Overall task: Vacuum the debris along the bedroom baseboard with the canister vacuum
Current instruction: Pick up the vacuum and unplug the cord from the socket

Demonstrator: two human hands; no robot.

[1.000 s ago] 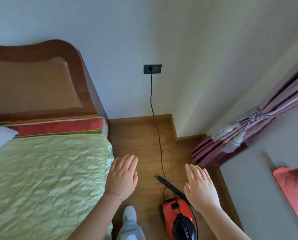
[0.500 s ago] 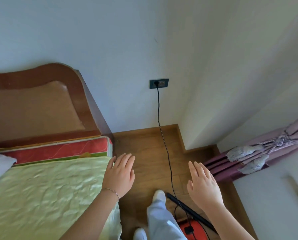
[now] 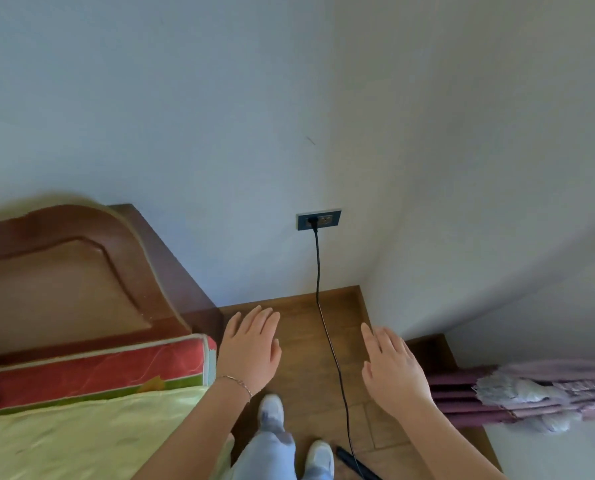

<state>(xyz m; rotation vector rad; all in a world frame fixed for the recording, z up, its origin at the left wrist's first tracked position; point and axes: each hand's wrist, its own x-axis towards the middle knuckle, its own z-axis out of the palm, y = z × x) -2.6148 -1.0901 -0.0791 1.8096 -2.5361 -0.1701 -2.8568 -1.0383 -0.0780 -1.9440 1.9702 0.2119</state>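
My left hand (image 3: 249,348) hovers flat over the wooden floor beside the bed, fingers apart, holding nothing. My right hand (image 3: 391,370) hovers the same way near the wall corner, also empty. Between them a black power cord (image 3: 323,327) runs from the wall socket (image 3: 318,220) down across the floor. A black piece of the vacuum (image 3: 356,465) shows at the bottom edge; the red canister itself is out of view. A wooden baseboard (image 3: 289,299) lines the foot of the far wall.
A bed (image 3: 81,427) with a yellow-green cover and a wooden headboard (image 3: 64,282) fills the left. Purple curtains (image 3: 531,393) bunch on the floor at the right. My feet in white shoes (image 3: 272,410) stand on the narrow wooden floor strip (image 3: 306,375).
The view has tilted up and moved toward the wall, so the red canister has slipped out of view at the bottom. I have stepped forward. Both hands stay open and empty.
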